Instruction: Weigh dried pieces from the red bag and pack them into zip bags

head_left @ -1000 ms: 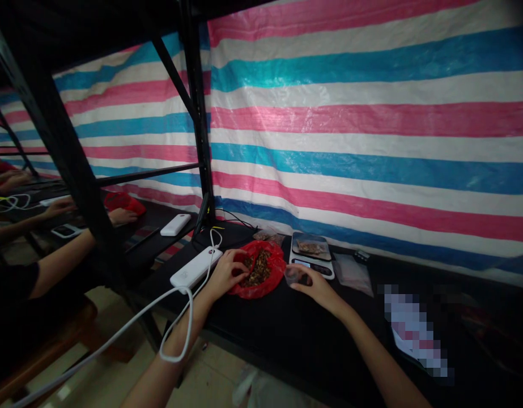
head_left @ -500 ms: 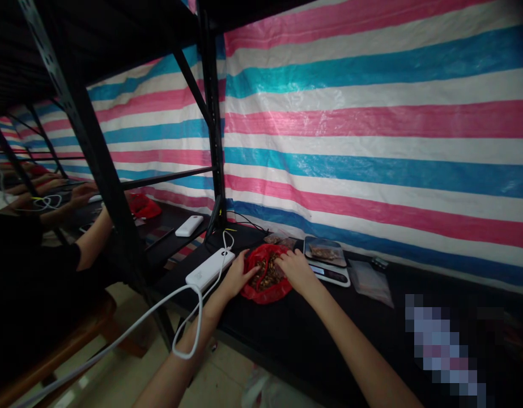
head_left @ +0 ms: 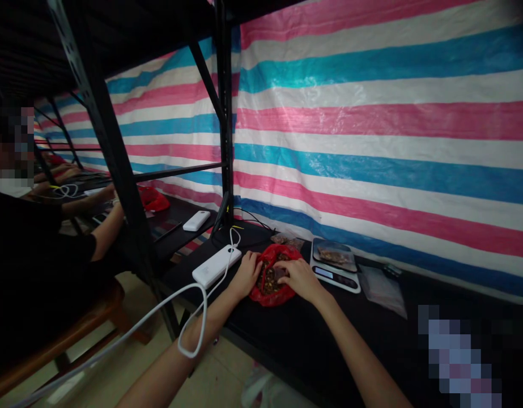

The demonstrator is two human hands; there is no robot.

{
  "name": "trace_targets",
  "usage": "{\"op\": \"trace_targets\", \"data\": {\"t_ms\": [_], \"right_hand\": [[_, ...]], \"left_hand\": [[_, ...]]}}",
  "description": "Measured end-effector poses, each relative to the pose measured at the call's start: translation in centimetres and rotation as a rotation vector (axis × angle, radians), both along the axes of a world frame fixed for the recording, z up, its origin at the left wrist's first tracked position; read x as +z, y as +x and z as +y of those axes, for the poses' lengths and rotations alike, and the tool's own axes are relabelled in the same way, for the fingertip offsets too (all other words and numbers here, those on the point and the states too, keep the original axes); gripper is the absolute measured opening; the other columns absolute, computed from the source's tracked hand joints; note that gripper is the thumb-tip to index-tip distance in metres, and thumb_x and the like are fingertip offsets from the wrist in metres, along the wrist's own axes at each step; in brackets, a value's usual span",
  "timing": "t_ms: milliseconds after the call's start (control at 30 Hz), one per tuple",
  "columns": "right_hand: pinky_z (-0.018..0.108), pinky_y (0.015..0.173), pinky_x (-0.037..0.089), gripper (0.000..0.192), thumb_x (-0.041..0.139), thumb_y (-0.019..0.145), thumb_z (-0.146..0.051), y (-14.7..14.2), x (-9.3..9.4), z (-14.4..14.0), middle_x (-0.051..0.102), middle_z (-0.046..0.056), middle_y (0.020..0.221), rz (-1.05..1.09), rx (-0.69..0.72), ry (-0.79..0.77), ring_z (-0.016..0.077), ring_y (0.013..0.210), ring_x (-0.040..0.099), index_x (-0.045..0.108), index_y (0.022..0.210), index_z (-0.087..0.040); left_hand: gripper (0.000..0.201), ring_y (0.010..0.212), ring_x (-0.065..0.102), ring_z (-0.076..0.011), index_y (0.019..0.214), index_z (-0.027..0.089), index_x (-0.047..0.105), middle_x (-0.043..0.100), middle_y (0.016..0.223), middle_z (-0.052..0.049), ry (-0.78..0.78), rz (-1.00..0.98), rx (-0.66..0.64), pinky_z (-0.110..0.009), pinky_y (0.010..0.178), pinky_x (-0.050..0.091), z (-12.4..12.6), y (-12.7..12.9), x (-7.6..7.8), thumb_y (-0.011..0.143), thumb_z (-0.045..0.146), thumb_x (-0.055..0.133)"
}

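A red plastic bag stands with its mouth spread wide on the black table. Small brown and yellowish pieces fill it; their kind is too small to make out. My left hand is closed on the bag's left rim. From the right, my right hand reaches over the rim, thumb and fingers curled together above the pieces. Something dark shows at its fingertips, unclear. Right of that hand is a white kitchen scale, its display lit, carrying a clear bag of brown pieces.
A white power bank with a white cable lies left of the bag. Clear plastic bags lie right of the scale, small filled bags behind. A black shelf post separates me from a seated person.
My right hand's fingers have drawn in and curled over the pieces. My left thumb has come out of the bag's middle to its rim. The whole view has shifted slightly.
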State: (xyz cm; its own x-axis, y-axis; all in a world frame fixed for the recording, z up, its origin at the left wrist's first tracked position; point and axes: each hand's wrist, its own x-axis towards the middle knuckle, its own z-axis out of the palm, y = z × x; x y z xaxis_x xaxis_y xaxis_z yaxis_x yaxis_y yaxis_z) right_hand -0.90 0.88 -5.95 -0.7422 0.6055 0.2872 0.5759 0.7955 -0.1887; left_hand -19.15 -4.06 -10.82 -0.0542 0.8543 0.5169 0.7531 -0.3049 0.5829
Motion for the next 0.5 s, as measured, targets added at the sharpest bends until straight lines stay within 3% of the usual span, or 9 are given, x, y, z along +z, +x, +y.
{"op": "trace_targets", "data": {"t_ms": [233,333,500], "right_hand": [[0.033,0.08,0.035,0.038,0.063,0.07,-0.021,-0.5,-1.3,-0.3,0.067,0.001,0.094,0.144,-0.02,-0.069,0.0193,0.09,0.058,0.058,0.107,-0.03],[0.033,0.081,0.039,0.036,0.064,0.068,-0.022,-0.3,-2.2,0.4,0.067,0.002,0.093,0.259,-0.025,-0.212,0.0187,0.087,0.06,0.061,0.103,-0.028],[0.036,0.087,0.042,0.037,0.064,0.066,-0.026,0.0,-2.8,1.6,0.065,0.004,0.103,0.667,0.132,-0.543,0.0198,0.095,0.059,0.061,0.102,-0.022]], "left_hand": [[0.016,0.089,0.049,-0.015,0.093,0.018,0.051,0.043,0.096,-0.005,0.057,-0.086,0.062,-0.033,0.088,0.04,0.0,0.2,0.6,0.085,0.019,0.037],[0.016,0.09,0.049,-0.0152,0.093,0.017,0.051,0.043,0.096,-0.005,0.08,-0.09,0.081,-0.033,0.088,0.04,-0.2,0.2,1.0,0.085,0.018,0.037],[0.016,0.091,0.049,-0.0161,0.092,0.018,0.052,0.044,0.097,-0.005,0.083,-0.058,0.099,-0.034,0.088,0.04,-0.4,0.2,1.5,0.083,0.017,0.038]]}}
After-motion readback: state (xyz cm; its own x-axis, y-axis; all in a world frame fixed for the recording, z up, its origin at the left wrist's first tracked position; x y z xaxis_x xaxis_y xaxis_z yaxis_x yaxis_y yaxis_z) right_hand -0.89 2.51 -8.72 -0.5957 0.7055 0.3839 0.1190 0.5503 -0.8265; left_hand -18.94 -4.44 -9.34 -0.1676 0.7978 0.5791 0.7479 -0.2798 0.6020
